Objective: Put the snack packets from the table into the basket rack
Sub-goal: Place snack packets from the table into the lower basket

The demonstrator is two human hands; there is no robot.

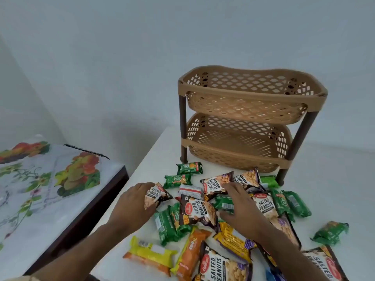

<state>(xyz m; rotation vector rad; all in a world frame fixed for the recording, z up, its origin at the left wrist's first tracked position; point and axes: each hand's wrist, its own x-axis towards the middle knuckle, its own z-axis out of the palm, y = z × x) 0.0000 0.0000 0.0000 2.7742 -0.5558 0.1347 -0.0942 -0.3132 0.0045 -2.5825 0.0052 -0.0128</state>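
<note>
A: Nearest us, a salted peanuts pouch [219,266] at 6 o'clock, glossy crinkled foil, long axis running toward 12.

B: Hands? We have the left hand [135,205] closed round a small peanut packet [155,194]. Right hand [238,207] lies spread on the pile, fingers on another peanut packet [216,184]; can't tell if it's gripped.

A: Basket rack [249,120] sits at 12 to 1 o'clock from both hands, two tan lattice plastic tiers on brown legs, both tiers bare. Right hand is nearer.

B: Rest of the snack packets [284,201] are scattered flat on the white table [334,179] in front of the rack. Slippery film, we'd expect.
</note>
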